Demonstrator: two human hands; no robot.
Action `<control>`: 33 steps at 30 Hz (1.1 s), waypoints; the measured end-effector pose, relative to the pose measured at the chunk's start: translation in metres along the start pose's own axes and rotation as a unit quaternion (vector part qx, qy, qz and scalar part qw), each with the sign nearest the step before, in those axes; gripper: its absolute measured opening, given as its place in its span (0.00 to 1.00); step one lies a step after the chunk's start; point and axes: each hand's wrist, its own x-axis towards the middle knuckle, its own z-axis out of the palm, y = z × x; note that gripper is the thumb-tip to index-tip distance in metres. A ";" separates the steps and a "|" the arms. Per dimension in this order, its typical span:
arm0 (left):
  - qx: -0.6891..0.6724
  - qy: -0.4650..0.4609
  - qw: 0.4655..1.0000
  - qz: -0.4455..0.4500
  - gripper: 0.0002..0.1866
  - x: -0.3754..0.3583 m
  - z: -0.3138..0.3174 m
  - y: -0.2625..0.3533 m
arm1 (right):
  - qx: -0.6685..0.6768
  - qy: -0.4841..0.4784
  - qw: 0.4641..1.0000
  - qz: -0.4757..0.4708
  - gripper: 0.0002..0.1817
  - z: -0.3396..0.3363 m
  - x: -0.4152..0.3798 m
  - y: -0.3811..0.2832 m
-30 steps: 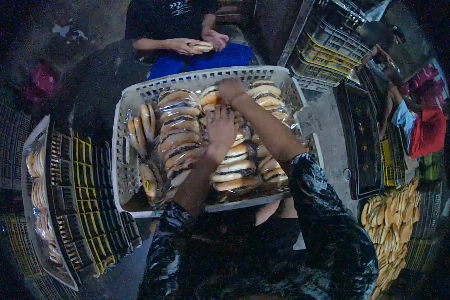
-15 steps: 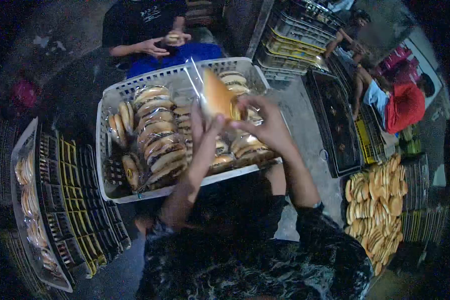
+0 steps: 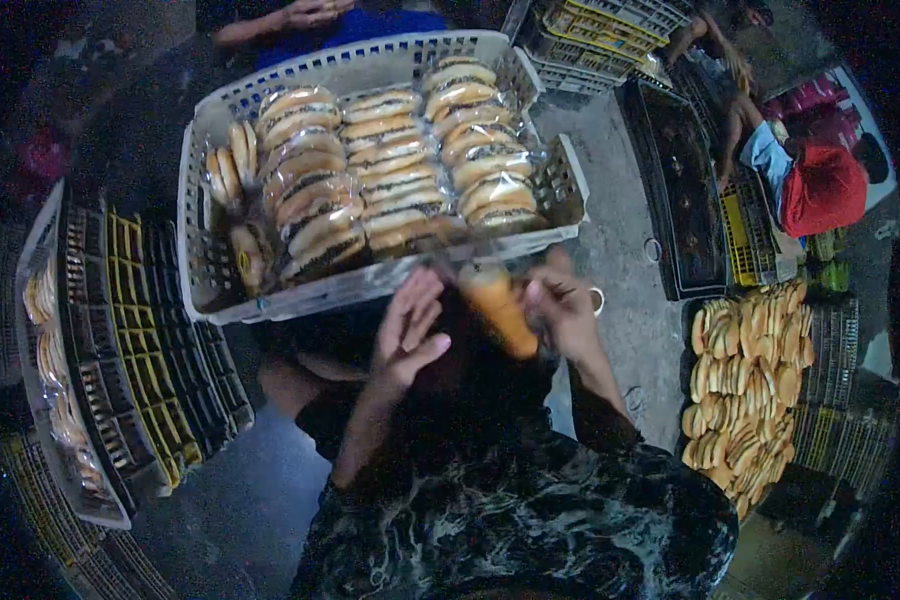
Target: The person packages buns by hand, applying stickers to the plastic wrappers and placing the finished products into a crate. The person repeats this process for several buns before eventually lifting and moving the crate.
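One bun [image 3: 502, 315] — near crate rim [image 3: 340, 287]

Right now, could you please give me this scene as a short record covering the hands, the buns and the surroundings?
Crate: pale, lattice-walled, in front of the person
Packed buns: filled, clear-wrapped, three main rows, a few more at the crate's left
Left hand: open, near the crate's front edge
Right hand: beside the moving bun; blur hides the grip
Right side: many loose buns; a co-worker's red shirt beyond
Left side: stacked yellow and black crates
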 end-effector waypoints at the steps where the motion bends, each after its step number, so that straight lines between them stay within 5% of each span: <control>1: -0.027 -0.012 0.999 0.024 0.42 0.000 0.001 0.005 | 0.074 -0.117 0.990 0.025 0.11 0.003 -0.005 -0.025; 2: -0.053 -0.024 0.997 0.047 0.42 0.000 0.002 0.008 | 0.150 -0.230 0.960 0.052 0.12 0.007 -0.012 -0.037; 4: -0.082 -0.056 0.994 -0.036 0.41 0.000 0.002 0.018 | 0.379 -0.229 0.891 0.096 0.10 0.019 -0.008 -0.023; 6: 0.027 -0.057 0.987 -0.149 0.40 -0.007 0.007 0.036 | 0.465 -0.272 0.740 0.403 0.12 0.015 -0.007 -0.024; 7: 0.027 -0.059 0.986 -0.154 0.40 -0.006 0.006 0.028 | 0.468 -0.268 0.738 0.405 0.12 0.018 -0.008 -0.017; 8: 0.157 -0.031 0.987 0.026 0.37 -0.004 0.004 0.013 | 0.396 -0.242 0.802 0.376 0.14 0.023 -0.010 -0.005; 9: 0.218 -0.026 0.969 0.116 0.36 -0.003 0.012 0.013 | 0.320 -0.213 0.857 0.344 0.16 0.028 -0.010 -0.004; 10: 0.278 -0.008 0.938 0.205 0.34 -0.003 0.020 0.014 | 0.323 -0.208 0.857 0.344 0.16 0.027 -0.010 -0.005; 12: -0.080 0.081 0.993 -0.010 0.25 -0.013 0.036 0.025 | 0.145 -0.269 0.942 0.136 0.15 0.027 -0.009 -0.013; 13: -0.075 0.076 0.994 -0.008 0.22 -0.015 0.030 0.019 | 0.222 -0.178 0.957 0.054 0.11 0.034 -0.013 -0.006; 14: -0.070 0.072 0.995 -0.006 0.19 -0.017 0.024 0.013 | 0.224 -0.180 0.956 0.052 0.11 0.031 -0.014 -0.009; 16: 0.041 0.059 0.997 -0.026 0.19 -0.020 0.015 0.005 | 0.122 -0.211 0.958 -0.152 0.10 0.021 -0.012 -0.034; 18: 0.012 0.072 0.997 0.025 0.18 -0.019 0.025 0.005 | 0.149 -0.248 0.942 -0.171 0.10 0.020 -0.007 -0.022; 20: -0.017 0.087 0.993 0.076 0.16 -0.017 0.029 0.008 | 0.304 -0.257 0.915 0.059 0.11 0.019 -0.013 -0.024; 21: -0.027 0.054 0.998 0.004 0.14 -0.015 0.029 0.011 | 0.312 -0.277 0.907 0.066 0.11 0.019 -0.015 -0.029; 22: -0.037 0.021 0.997 -0.068 0.13 -0.013 0.031 0.015 | 0.312 -0.280 0.906 0.063 0.11 0.020 -0.016 -0.031; 24: -0.058 0.073 0.994 -0.053 0.09 -0.010 0.035 0.014 | 0.312 -0.270 0.909 0.050 0.08 0.023 -0.018 -0.034; 26: 0.070 0.068 0.995 -0.033 0.09 -0.013 0.029 0.007 | 0.244 -0.259 0.934 0.017 0.07 0.024 -0.018 -0.033; 28: 0.079 0.114 0.990 0.000 0.10 -0.018 0.039 0.000 | 0.183 -0.136 0.973 -0.039 0.06 0.033 -0.022 -0.032; 30: 0.067 0.180 0.978 0.084 0.08 -0.020 0.052 -0.004 | 0.266 -0.119 0.956 0.028 0.06 0.030 -0.025 -0.029; 31: 0.127 0.235 0.963 0.032 0.07 -0.019 0.065 0.007 | 0.153 -0.148 0.977 -0.012 0.04 0.028 -0.024 -0.024; 33: 0.242 0.182 0.953 0.000 0.07 -0.021 0.046 0.000 | 0.034 -0.209 0.976 -0.047 0.06 0.024 -0.021 -0.022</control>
